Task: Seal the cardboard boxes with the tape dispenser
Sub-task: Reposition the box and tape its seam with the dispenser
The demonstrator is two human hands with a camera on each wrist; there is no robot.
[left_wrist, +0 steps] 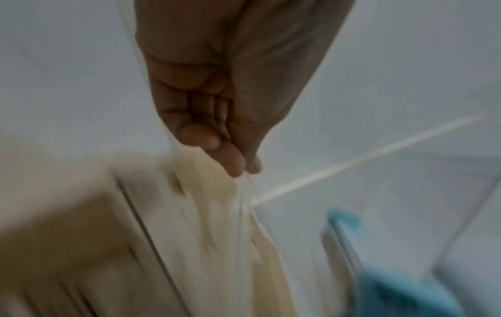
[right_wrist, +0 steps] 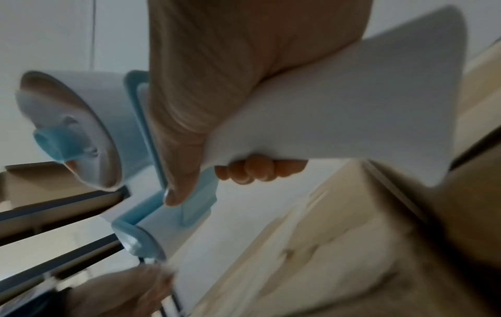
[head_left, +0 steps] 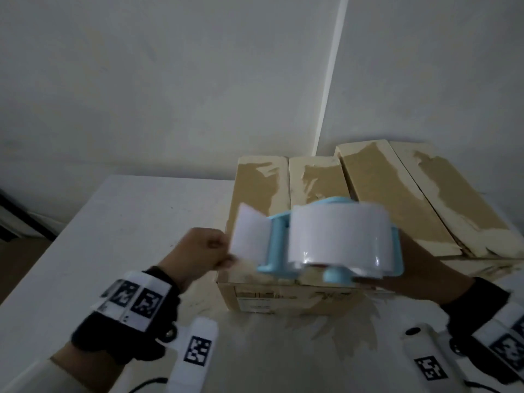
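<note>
On the counter (head_left: 85, 222) two boxes (head_left: 283, 194) sit unsealed, the dispenser (head_left: 326, 236) gripped above the near one by the right hand (right_wrist: 230, 96), the left hand (head_left: 201, 248) pinching the tape end (head_left: 249, 234); next, I judge, stick it down over the seam.

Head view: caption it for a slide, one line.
Right hand holds the blue tape dispenser above a cardboard box while left hand pinches the tape end.
</note>
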